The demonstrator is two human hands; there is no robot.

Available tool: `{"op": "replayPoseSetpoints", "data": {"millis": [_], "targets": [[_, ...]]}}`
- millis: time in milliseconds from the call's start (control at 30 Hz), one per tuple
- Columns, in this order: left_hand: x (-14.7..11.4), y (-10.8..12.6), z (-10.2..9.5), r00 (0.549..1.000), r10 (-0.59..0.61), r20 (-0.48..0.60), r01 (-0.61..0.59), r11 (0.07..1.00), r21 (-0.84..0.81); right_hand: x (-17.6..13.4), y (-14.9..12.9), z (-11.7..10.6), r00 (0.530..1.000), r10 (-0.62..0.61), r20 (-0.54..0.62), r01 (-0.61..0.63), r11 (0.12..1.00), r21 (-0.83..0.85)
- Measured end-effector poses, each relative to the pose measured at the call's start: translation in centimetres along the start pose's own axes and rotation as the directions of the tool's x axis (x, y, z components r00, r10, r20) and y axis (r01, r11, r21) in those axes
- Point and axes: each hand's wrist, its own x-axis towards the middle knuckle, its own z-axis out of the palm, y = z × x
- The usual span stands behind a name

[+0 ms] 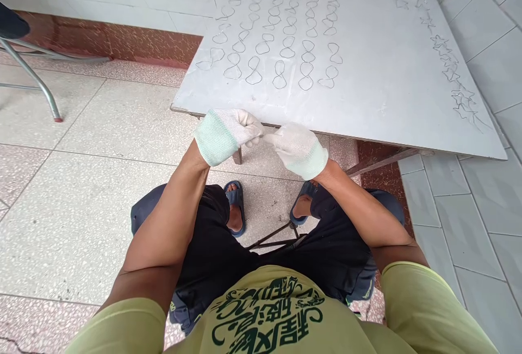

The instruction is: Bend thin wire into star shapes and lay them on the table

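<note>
My left hand (238, 130), in a white work glove with a pale green cuff, is closed in a pinch just off the near edge of the white table (375, 71). Gloved the same way, my right hand (297, 147) is also closed, its fingertips meeting those of the left. Whatever lies between the fingers is too small or hidden to make out. Beyond my hands, thin wire pieces bent into figure-eights (279, 75) lie in several rows on the tabletop. Star-shaped wire pieces (452, 74) form a line along its right side.
A tiled wall (489, 71) borders the table on the right, another at the back. Under the table edge a wooden support (381, 161) slants down. A metal chair leg (41, 90) stands at the far left. My sandalled feet (235, 207) rest on the speckled floor.
</note>
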Motion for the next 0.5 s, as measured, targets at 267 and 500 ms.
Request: {"op": "replayPoseSetpoints", "data": {"millis": [267,500], "targets": [[1.5,-1.8,-0.3,0.994,0.098,-0.04,-0.099,0.995,-0.019,0.0,0.2,0.4,0.996,0.088,-0.026,-0.084,0.991,0.107],[2.4,-2.7,-1.0,0.997,0.077,0.03,-0.074,0.995,-0.068,-0.7,-0.3,0.7,0.98,0.154,-0.126,-0.133,0.979,0.156]]}}
